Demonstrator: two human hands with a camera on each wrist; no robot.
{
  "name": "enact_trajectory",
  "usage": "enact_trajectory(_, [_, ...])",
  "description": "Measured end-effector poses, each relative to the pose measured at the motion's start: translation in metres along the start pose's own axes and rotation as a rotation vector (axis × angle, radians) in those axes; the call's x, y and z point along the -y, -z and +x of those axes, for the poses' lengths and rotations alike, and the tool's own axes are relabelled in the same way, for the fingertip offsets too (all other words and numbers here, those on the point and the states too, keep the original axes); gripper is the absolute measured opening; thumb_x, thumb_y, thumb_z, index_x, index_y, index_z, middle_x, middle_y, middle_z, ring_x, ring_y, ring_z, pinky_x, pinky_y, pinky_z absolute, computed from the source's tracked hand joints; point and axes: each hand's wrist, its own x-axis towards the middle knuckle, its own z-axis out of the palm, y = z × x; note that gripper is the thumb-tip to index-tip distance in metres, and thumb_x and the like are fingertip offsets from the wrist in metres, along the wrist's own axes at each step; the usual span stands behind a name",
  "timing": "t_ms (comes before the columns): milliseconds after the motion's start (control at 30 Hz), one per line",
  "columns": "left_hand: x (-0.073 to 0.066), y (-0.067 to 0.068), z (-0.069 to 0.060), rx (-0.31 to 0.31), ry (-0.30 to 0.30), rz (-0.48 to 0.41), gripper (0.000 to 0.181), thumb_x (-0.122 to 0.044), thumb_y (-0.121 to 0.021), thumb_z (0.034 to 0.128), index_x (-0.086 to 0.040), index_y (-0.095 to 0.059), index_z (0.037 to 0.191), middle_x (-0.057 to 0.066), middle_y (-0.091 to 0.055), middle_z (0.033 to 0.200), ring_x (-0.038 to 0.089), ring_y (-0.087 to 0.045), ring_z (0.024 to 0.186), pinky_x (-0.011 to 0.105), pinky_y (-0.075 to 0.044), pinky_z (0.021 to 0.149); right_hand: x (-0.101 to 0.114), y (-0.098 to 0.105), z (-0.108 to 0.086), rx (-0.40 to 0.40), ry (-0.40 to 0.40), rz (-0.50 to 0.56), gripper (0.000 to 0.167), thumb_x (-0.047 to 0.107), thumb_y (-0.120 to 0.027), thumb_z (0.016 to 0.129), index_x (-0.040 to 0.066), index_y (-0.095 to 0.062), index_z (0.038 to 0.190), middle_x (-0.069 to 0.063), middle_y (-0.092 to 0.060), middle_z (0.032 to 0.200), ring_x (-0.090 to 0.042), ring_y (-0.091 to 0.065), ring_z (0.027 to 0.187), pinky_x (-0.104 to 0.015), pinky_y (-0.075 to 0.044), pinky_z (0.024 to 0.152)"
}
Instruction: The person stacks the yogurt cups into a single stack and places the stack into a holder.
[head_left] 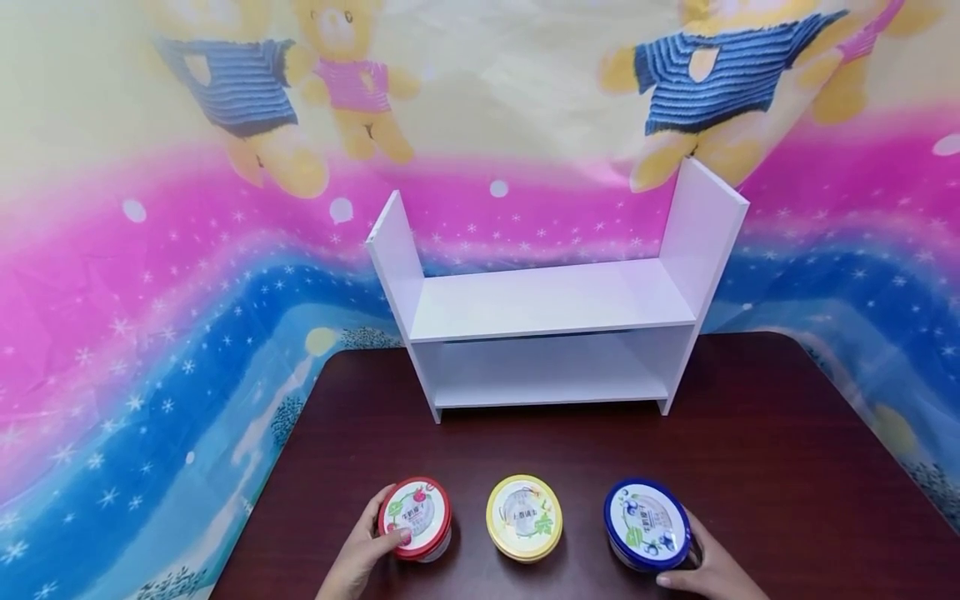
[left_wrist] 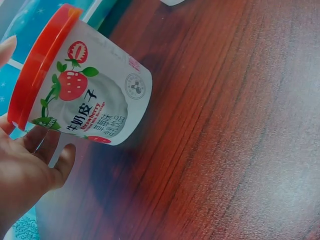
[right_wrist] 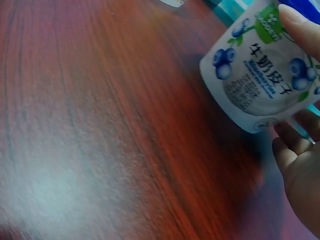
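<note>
In the head view three lidded milk drink cups form a row near the table's front. My left hand (head_left: 365, 540) grips the red-lidded strawberry cup (head_left: 417, 517) at the left, thumb on the lid and fingers round its outer side. A yellow-lidded cup (head_left: 523, 517) stands in the middle, with neither hand on it. At the right my right hand (head_left: 711, 563) holds the blue-lidded blueberry cup (head_left: 648, 525), thumb near the lid's edge. The wrist views show the strawberry cup's printed side (left_wrist: 95, 95) and the blueberry cup's side (right_wrist: 260, 75). Whether these two touch the table is unclear.
Behind the cups, a white two-tier shelf (head_left: 555, 300) with tall side panels stands on the dark wooden table (head_left: 525, 442). A patterned cloth (head_left: 187, 350) with bears and snowflakes hangs behind and beside the table.
</note>
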Motion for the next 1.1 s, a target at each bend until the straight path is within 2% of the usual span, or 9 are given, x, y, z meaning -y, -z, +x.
enact_trajectory(33, [-0.001,0.0,-0.001,0.007,0.014,-0.001,0.072,-0.005,-0.064,0.0736,0.003,-0.022,0.132,0.016,-0.044,0.111,0.014,-0.047,0.089,0.02,-0.038,0.076,0.0,-0.002,0.0,-0.007,-0.013,-0.014,0.099,0.009,-0.075,0.063,-0.006,-0.008,0.134,-0.029,-0.019,0.134,0.013,-0.029,0.104,-0.01,-0.027,0.083])
enact_trajectory(133, [-0.005,-0.002,-0.002,0.006,0.068,0.001,0.079,-0.003,-0.065,0.0715,0.001,-0.017,0.134,0.019,-0.041,0.115,0.015,-0.046,0.092,0.019,-0.037,0.078,0.001,-0.005,0.003,-0.01,-0.056,-0.05,0.1,0.012,-0.076,0.063,-0.008,-0.008,0.133,-0.031,-0.023,0.131,-0.012,-0.033,0.114,-0.027,-0.03,0.091])
enact_trajectory(233, [-0.008,-0.001,-0.002,0.02,0.104,0.021,0.084,-0.002,-0.066,0.0708,-0.002,-0.013,0.136,0.021,-0.036,0.118,0.016,-0.043,0.094,0.02,-0.035,0.079,0.002,-0.008,0.006,-0.013,-0.109,-0.095,0.102,0.018,-0.077,0.063,-0.009,-0.008,0.132,-0.031,-0.023,0.13,-0.035,-0.026,0.118,-0.047,-0.025,0.093])
enact_trajectory(300, [-0.009,-0.001,-0.002,0.026,0.12,0.03,0.087,-0.002,-0.067,0.0698,-0.004,-0.012,0.137,0.021,-0.035,0.12,0.018,-0.041,0.096,0.02,-0.035,0.079,0.001,-0.009,0.009,-0.019,-0.107,-0.103,0.102,0.018,-0.078,0.061,-0.01,-0.008,0.132,-0.032,-0.024,0.13,-0.038,-0.024,0.118,-0.052,-0.022,0.093])
enact_trajectory(433, [-0.01,-0.001,-0.002,0.03,0.146,0.044,0.09,-0.003,-0.069,0.0694,-0.008,-0.01,0.138,0.022,-0.031,0.124,0.021,-0.038,0.099,0.023,-0.035,0.08,0.0,-0.011,0.012,-0.039,-0.049,-0.126,0.102,0.017,-0.079,0.059,-0.007,-0.013,0.132,-0.026,-0.03,0.129,-0.029,-0.03,0.116,-0.041,-0.027,0.093])
enact_trajectory(633, [-0.008,-0.001,-0.003,0.038,0.125,0.095,0.094,-0.003,-0.071,0.0668,-0.01,-0.011,0.138,0.021,-0.026,0.13,0.025,-0.034,0.106,0.023,-0.033,0.083,-0.004,-0.016,0.012,-0.099,0.062,-0.111,0.097,0.013,-0.08,0.055,-0.003,-0.021,0.131,-0.021,-0.038,0.125,0.005,-0.037,0.101,-0.014,-0.03,0.082])
enact_trajectory(767, [-0.005,-0.002,-0.004,0.069,0.084,0.154,0.1,-0.003,-0.074,0.0624,-0.012,-0.01,0.139,0.019,-0.022,0.134,0.027,-0.026,0.114,0.033,-0.024,0.092,-0.009,-0.02,0.012,-0.151,0.168,-0.062,0.094,0.006,-0.081,0.053,-0.003,-0.026,0.129,-0.005,-0.044,0.12,0.01,-0.038,0.099,-0.009,-0.029,0.08])
enact_trajectory(900, [-0.002,-0.003,-0.003,0.086,0.049,0.203,0.106,-0.003,-0.077,0.059,-0.015,-0.008,0.139,0.018,-0.018,0.137,0.029,-0.019,0.119,0.047,-0.013,0.095,-0.01,-0.021,0.013,-0.167,0.169,-0.046,0.094,0.006,-0.081,0.051,0.0,-0.028,0.129,0.012,-0.044,0.114,0.008,-0.039,0.1,-0.009,-0.029,0.08])
enact_trajectory(1100, [0.0,-0.004,-0.002,0.069,0.027,0.219,0.109,-0.003,-0.078,0.0581,-0.016,-0.006,0.139,0.021,-0.018,0.136,0.031,-0.019,0.12,0.051,-0.012,0.095,-0.007,-0.019,0.014,-0.15,0.085,-0.077,0.096,0.011,-0.081,0.053,0.002,-0.027,0.131,-0.013,-0.042,0.123,0.006,-0.039,0.101,-0.013,-0.031,0.082])
